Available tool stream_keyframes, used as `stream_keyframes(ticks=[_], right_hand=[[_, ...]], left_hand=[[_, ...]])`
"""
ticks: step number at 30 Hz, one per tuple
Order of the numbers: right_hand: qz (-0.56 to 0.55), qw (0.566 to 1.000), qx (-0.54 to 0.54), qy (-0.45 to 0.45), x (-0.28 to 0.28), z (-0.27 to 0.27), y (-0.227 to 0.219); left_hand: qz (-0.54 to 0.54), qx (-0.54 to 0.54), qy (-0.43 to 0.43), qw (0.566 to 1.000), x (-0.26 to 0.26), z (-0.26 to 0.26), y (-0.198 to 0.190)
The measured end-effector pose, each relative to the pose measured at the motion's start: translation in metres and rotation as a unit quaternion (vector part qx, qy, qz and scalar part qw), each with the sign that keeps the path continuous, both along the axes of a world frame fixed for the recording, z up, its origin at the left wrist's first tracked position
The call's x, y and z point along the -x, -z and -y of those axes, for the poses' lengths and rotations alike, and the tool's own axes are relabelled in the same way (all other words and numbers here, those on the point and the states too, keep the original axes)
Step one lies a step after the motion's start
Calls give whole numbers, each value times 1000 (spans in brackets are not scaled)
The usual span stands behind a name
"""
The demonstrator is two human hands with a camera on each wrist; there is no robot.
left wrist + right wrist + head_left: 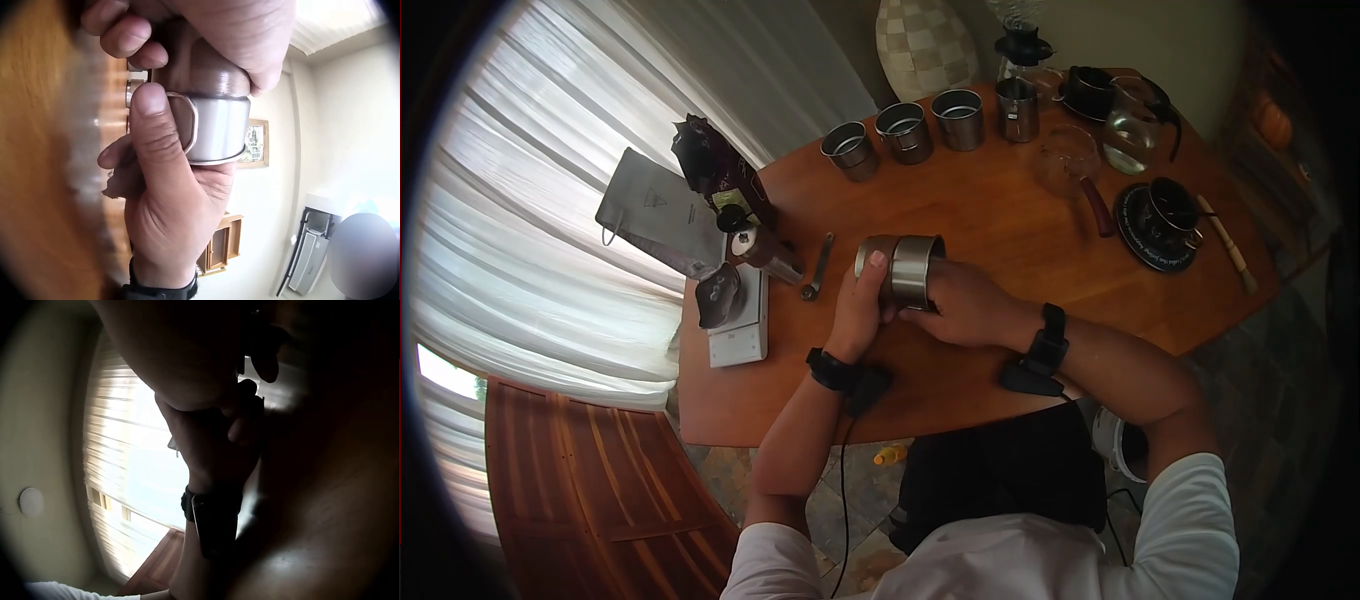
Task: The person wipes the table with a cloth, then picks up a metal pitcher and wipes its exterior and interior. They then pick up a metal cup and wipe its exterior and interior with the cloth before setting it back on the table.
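Observation:
Over the near middle of the table, both hands hold a steel mug [915,272] tipped on its side, its open end to the right. A seam runs round its middle, and a wire handle [192,122] shows in the left wrist view. My left hand [863,305] grips the left end, thumb laid along the side. At the open end is my right hand [970,303], its fingers round the mug and partly hidden by it. The right wrist view is dark; there the left hand [215,447] shows as a silhouette.
Several steel cups [906,134] line the back edge. Left stand a grey bag [662,212], a dark bag [735,175] and a white scale [740,345]; a spoon [818,268] lies nearby. To the right are a glass pot [1132,138], a black saucer [1145,245] and a brush [1228,243].

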State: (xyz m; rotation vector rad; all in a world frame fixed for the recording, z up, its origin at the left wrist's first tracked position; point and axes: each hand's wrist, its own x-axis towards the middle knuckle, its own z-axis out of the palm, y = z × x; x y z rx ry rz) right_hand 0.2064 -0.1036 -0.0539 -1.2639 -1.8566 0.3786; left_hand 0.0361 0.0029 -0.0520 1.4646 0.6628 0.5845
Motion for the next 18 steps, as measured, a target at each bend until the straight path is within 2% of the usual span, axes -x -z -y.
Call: stream_keyframes(ticks=[1,2,3,4,5,6,7,8,10,13,15,16,18], right_hand=[[-52,998,-13,-26,1,1,-5],[-52,998,-13,-25,-1,2,-11],[-161,975,140,-64,-7,5,-19],[-264,915,288,-100,-11,6,-27],[-265,915,287,-100,-17,5,-29],[-352,867,317,-153,-25,5,-29],[-435,807,343,-203,-28,6,-30],[-435,807,344,-203,-27,8,-31],[-546,749,326,-187,-22,12,-34],[-586,726,327,-149,-21,8,-42],[-576,733,343,-117,-21,5,-42],[-565,741,352,-84,-28,2,-44],[-534,767,353,-46,-42,-1,-45]], left_hand=[[0,-1,0,1000,0,0,2],[4,-33,3,999,0,1,4],[9,-66,6,998,0,0,5],[9,-67,6,998,-1,0,3],[27,-112,15,993,-1,0,2],[45,-157,24,986,-1,1,0],[44,-156,25,986,0,2,-3],[58,-189,31,980,0,3,-6],[73,-220,34,972,1,3,-10],[81,-267,28,960,1,4,-13],[55,-244,-3,968,0,5,-13],[79,-241,-13,967,-3,2,-12],[81,-161,-10,983,2,-1,-7]])
